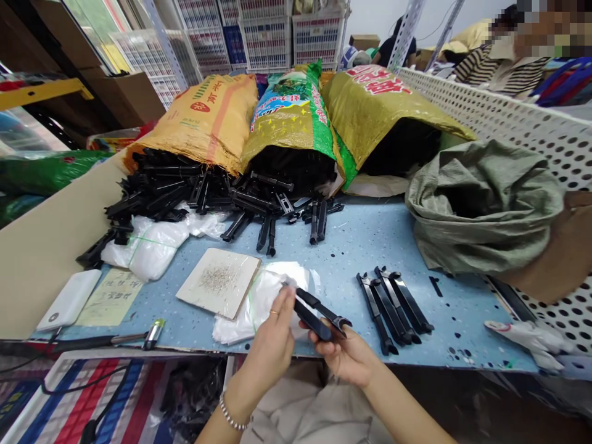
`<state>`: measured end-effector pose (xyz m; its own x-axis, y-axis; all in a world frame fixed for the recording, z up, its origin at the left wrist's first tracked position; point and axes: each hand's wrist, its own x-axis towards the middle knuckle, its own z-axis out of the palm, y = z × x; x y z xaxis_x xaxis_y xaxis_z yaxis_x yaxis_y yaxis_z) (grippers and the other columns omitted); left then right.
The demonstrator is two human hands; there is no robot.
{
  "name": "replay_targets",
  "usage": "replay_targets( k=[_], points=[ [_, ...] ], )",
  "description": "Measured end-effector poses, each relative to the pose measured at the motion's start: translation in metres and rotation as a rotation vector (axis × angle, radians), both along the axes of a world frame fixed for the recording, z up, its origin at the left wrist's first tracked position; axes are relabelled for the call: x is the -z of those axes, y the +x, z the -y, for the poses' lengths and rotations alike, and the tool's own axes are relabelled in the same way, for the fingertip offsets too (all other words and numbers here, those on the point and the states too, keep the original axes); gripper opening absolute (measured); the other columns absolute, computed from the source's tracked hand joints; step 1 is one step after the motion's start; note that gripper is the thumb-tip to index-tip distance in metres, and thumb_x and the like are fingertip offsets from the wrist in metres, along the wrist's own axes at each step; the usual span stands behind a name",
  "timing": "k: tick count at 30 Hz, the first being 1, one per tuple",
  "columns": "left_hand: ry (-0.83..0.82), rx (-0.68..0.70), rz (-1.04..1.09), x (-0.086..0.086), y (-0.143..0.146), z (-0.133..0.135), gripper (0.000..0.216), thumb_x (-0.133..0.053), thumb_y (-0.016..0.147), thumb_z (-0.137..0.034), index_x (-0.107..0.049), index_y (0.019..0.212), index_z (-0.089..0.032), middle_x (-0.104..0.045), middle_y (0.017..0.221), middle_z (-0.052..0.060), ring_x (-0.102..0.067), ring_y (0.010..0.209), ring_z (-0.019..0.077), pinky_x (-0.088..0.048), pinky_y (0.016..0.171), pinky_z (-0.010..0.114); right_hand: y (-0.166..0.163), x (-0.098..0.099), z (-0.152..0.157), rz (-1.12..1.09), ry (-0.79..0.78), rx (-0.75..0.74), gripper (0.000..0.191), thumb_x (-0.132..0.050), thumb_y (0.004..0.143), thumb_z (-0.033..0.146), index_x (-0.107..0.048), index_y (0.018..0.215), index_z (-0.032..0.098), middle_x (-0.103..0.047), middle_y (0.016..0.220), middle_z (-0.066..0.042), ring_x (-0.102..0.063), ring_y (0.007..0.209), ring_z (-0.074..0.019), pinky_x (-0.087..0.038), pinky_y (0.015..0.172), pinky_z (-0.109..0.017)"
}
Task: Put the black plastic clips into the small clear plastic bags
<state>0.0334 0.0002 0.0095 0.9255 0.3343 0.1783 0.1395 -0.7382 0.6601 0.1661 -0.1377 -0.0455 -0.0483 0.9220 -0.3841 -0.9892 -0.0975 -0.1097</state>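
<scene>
My right hand (pixel 346 357) is closed around a pair of long black clipper-like pieces (pixel 317 311), one with a hooked end, held over the table's front edge. At their far end the fingers of my left hand (pixel 272 336) pinch together; what lies between those fingertips is hidden. Beneath my left hand lies a stack of clear plastic bags (pixel 268 290). To the right, several similar black pieces (pixel 393 308) lie side by side in a row on the blue tabletop (pixel 365 234).
Behind, three woven sacks (pixel 208 117) spill a heap of black pieces (pixel 176 191). A square board (pixel 219 280), a hammer (pixel 152 336) and a white power bank (pixel 69 299) lie left. A grey-green sack (pixel 485 209) stands right, near a white glove (pixel 531 339). Another person (pixel 504 71) is behind.
</scene>
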Motion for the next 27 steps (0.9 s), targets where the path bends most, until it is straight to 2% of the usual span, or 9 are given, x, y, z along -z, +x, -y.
replay_targets(
  k=[2,4,9,14,17,20,23,25,27],
  points=[
    [-0.002,0.117,0.002,-0.003,-0.003,0.001,0.081,-0.032,0.078,0.003,-0.008,0.151,-0.023,-0.016,0.156,0.011,-0.024,0.142,0.0234,-0.034,0.113,0.040,-0.004,-0.002,-0.002,0.019,0.005,-0.007,0.023,-0.071,0.080,0.027,-0.064,0.089,0.007,-0.068,0.077,-0.009,-0.058,0.054,-0.0041,-0.046,0.045,-0.005],
    [-0.003,0.140,0.012,-0.005,-0.005,-0.003,0.079,-0.033,0.079,0.002,-0.009,0.150,-0.024,-0.017,0.156,0.010,-0.022,0.143,0.0225,-0.032,0.114,0.039,-0.007,-0.005,-0.003,0.028,0.017,0.016,0.023,-0.070,0.081,0.027,-0.064,0.093,0.009,-0.068,0.077,-0.007,-0.056,0.053,-0.0032,-0.045,0.044,-0.004],
    [0.040,-0.111,0.057,0.001,-0.004,-0.017,0.072,-0.032,0.087,-0.004,-0.003,0.150,-0.025,-0.016,0.155,0.014,-0.022,0.143,0.0234,-0.036,0.111,0.042,-0.013,-0.020,-0.001,-0.100,0.136,0.098,0.046,-0.076,0.075,0.026,-0.057,0.112,0.005,-0.062,0.077,0.001,-0.045,0.049,0.0029,-0.037,0.042,0.005],
    [0.073,-0.131,0.075,-0.001,0.000,-0.001,0.075,-0.033,0.088,-0.004,0.005,0.150,-0.025,-0.012,0.155,0.018,-0.025,0.142,0.0273,-0.046,0.103,0.040,-0.014,-0.024,-0.006,-0.041,0.091,0.060,0.036,-0.073,0.076,0.026,-0.060,0.104,0.008,-0.061,0.078,-0.002,-0.045,0.050,0.0001,-0.039,0.040,0.000],
    [0.079,0.086,0.104,-0.003,-0.002,0.015,0.076,-0.032,0.086,-0.001,0.003,0.150,-0.024,-0.017,0.154,0.016,-0.022,0.143,0.0247,-0.038,0.110,0.043,-0.009,-0.025,-0.014,0.274,-0.017,0.111,0.025,-0.074,0.074,0.031,-0.062,0.087,0.012,-0.061,0.071,-0.001,-0.048,0.049,-0.0031,-0.040,0.040,-0.008],
    [-0.011,0.238,0.048,-0.007,-0.007,0.024,0.069,-0.033,0.087,-0.003,-0.011,0.150,-0.022,-0.027,0.152,0.013,-0.027,0.141,0.0208,-0.036,0.112,0.040,-0.010,-0.034,-0.018,0.820,-0.172,0.169,0.017,-0.069,0.076,0.030,-0.062,0.080,0.015,-0.057,0.063,0.003,-0.051,0.050,-0.0078,-0.042,0.045,-0.016],
    [-0.172,0.239,-0.073,-0.031,-0.023,0.022,0.049,-0.043,0.090,-0.017,-0.043,0.138,-0.026,-0.048,0.138,0.009,-0.047,0.127,0.0193,-0.044,0.105,0.033,-0.020,-0.056,-0.012,1.240,-0.136,0.083,0.013,-0.060,0.081,0.024,-0.064,0.090,0.017,-0.064,0.077,0.000,-0.059,0.073,-0.0140,-0.048,0.066,-0.023],
    [-0.245,0.164,-0.199,-0.060,-0.045,0.016,0.038,-0.052,0.087,-0.032,-0.058,0.124,-0.033,-0.060,0.124,0.005,-0.058,0.113,0.0201,-0.050,0.097,0.031,-0.024,-0.074,-0.003,1.302,0.035,-0.120,0.021,-0.055,0.084,0.025,-0.064,0.101,0.017,-0.067,0.093,-0.002,-0.060,0.084,-0.0165,-0.048,0.076,-0.027],
    [-0.247,-0.004,-0.336,-0.089,-0.075,0.006,0.034,-0.056,0.082,-0.042,-0.063,0.115,-0.044,-0.064,0.119,-0.001,-0.060,0.109,0.0231,-0.050,0.096,0.035,-0.016,-0.086,0.011,1.375,0.105,-0.268,0.027,-0.053,0.088,0.031,-0.063,0.110,0.020,-0.067,0.103,-0.005,-0.062,0.089,-0.0180,-0.049,0.080,-0.030]
  ],
)
